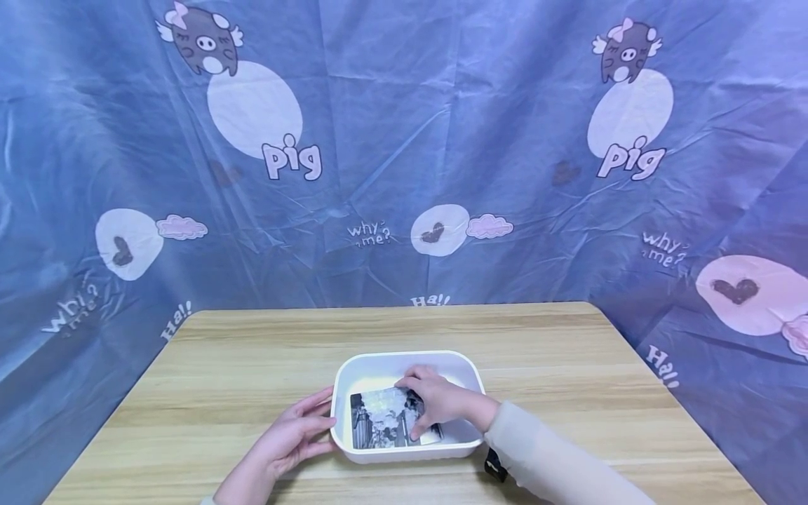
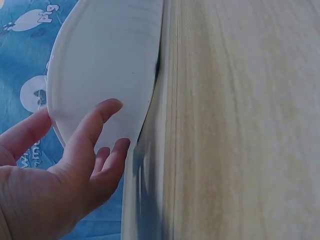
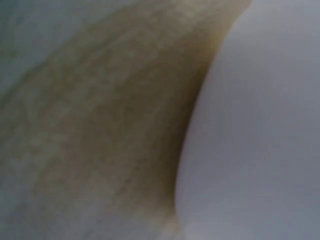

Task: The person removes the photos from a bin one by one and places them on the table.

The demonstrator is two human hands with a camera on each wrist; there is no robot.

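Note:
A white rectangular plastic basin (image 1: 404, 456) with rounded corners stands near the front of the table. Inside it lies a flat sheet with a black-and-white picture (image 1: 377, 419). My right hand (image 1: 435, 400) reaches in from the right and grips the picture's right part, thumb near the lower edge and fingers farther back; the palm side is hidden. On the basin's left, my left hand (image 1: 299, 431) rests against the outside wall. In the left wrist view, that hand's fingers (image 2: 107, 107) are spread along the wall, with one digit at the rim. The right wrist view is dark and blurred.
The wood-grain table (image 1: 265, 351) extends around the basin. A blue printed cloth (image 1: 391, 140) hangs behind it and along both sides. Beside the basin's front right corner, a small black object (image 1: 495, 464) shows under the right sleeve (image 1: 543, 449).

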